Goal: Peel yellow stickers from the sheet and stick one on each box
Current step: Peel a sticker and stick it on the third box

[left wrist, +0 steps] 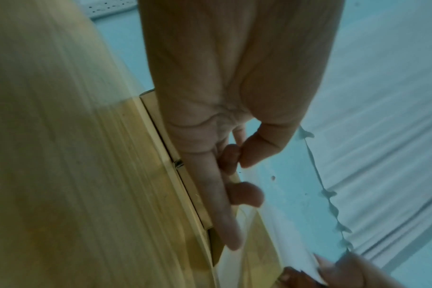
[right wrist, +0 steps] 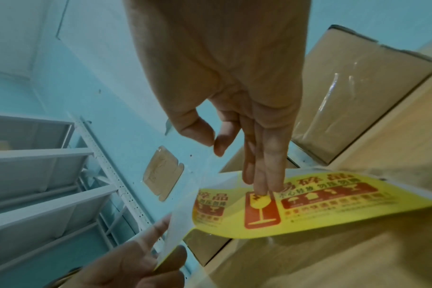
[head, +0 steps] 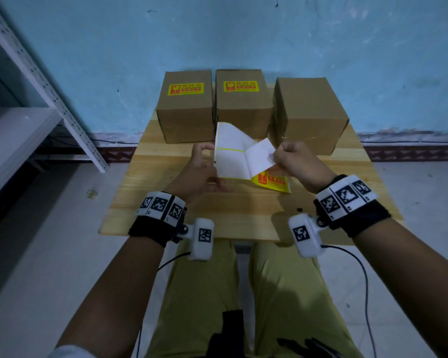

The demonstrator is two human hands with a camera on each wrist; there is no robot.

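While sheet (head: 233, 153) hides fingertips | left hand (head: 199, 174) grip pinches sheet | right hand (head: 299, 161) pinches sticker (head: 272, 180)

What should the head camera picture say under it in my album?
Two hands peel a sticker sheet before three boxes.

A pale wooden tabletop (head: 150, 202) is seen standing against a blue painted wall (head: 243, 34). A grey metal shelving rack (head: 23, 81) with perforated uprights is placed to the left. A pale tiled floor (head: 49, 254) is spread below, and a dark patterned skirting strip (head: 411, 152) runs along the foot of the wall. A tan plaque (right wrist: 162, 173) is fixed to the wall. Olive-green trousers (head: 282, 293) are visible in the foreground.
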